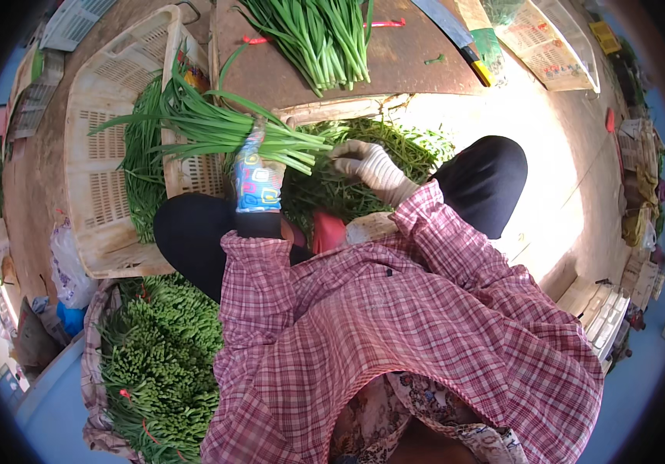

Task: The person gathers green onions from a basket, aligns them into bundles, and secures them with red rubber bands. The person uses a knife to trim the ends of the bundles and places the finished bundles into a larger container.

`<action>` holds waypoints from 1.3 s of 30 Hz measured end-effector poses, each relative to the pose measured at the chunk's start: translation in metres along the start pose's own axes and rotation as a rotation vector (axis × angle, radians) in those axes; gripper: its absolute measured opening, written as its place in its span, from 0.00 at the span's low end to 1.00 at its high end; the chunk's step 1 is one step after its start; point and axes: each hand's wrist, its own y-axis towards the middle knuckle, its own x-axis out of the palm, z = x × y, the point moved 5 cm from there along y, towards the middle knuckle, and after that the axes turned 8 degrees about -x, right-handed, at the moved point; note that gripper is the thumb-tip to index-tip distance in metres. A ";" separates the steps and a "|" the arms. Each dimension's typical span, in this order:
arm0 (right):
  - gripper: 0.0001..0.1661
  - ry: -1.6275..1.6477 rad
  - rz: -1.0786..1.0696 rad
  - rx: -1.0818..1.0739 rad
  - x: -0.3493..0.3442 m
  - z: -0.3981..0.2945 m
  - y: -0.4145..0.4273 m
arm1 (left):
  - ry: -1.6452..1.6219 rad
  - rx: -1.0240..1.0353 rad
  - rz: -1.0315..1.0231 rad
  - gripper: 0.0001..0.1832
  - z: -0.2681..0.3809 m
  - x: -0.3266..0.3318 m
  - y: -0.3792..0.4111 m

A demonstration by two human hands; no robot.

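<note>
My left hand [258,168], in a patterned blue fingerless sleeve or glove, is closed around a bunch of green garlic chives [210,130]. Their leaves fan out to the left, and the pale stem ends point right. Close to those ends is my right hand [367,165] in a striped cream glove, its fingers bent; whether it pinches a stem is unclear. Below both hands lies a heap of loose green trimmings [349,185] between my knees. A larger bunch of chives [321,46] rests on the brown board [402,69] ahead.
A cleaver [451,32] with a black and yellow handle lies at the board's right. Red ties [387,24] are on the board. To the left stands a cream plastic crate [97,168] holding greens. Packed green bundles [164,348] fill a cloth-lined container at lower left.
</note>
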 end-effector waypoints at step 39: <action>0.27 -0.656 0.294 -0.420 0.017 -0.067 -0.003 | 0.146 0.009 -0.074 0.15 -0.024 -0.021 0.006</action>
